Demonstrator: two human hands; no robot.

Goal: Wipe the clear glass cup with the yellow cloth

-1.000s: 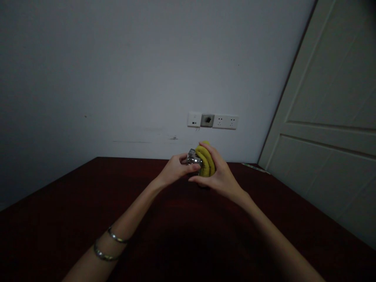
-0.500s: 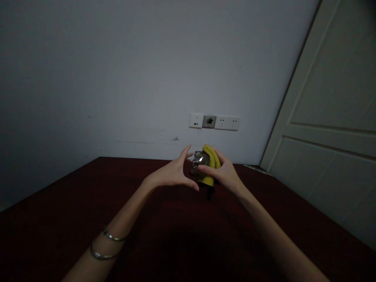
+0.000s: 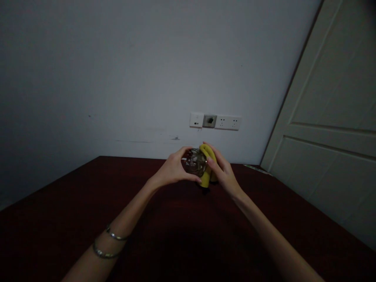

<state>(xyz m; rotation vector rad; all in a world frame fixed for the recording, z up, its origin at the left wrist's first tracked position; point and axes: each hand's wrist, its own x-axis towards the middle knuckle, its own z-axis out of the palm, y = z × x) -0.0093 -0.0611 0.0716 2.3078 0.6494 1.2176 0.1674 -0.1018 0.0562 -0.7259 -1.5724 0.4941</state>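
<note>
A clear round glass (image 3: 195, 162) is held up over the dark red table, its patterned side facing me. My left hand (image 3: 172, 168) is closed around its left side, thumb below and fingers above. A folded yellow cloth (image 3: 206, 177) with dark edges presses against the right side of the glass. My right hand (image 3: 225, 174) grips this cloth, with the thumb in front at the glass edge and the fingers behind. The cloth and hands hide the right part of the glass.
The dark red tabletop (image 3: 141, 219) reaches back to a pale wall (image 3: 141, 78). Low on the wall sits a row of sockets (image 3: 227, 122). A cream panelled door (image 3: 326, 156) stands along the right. A flat patterned strip (image 3: 257, 169) lies at the table's back right edge.
My left hand has moved from beside the glass to close on it. The glass has turned and shifted slightly left, and the cloth in my right hand has moved with it.
</note>
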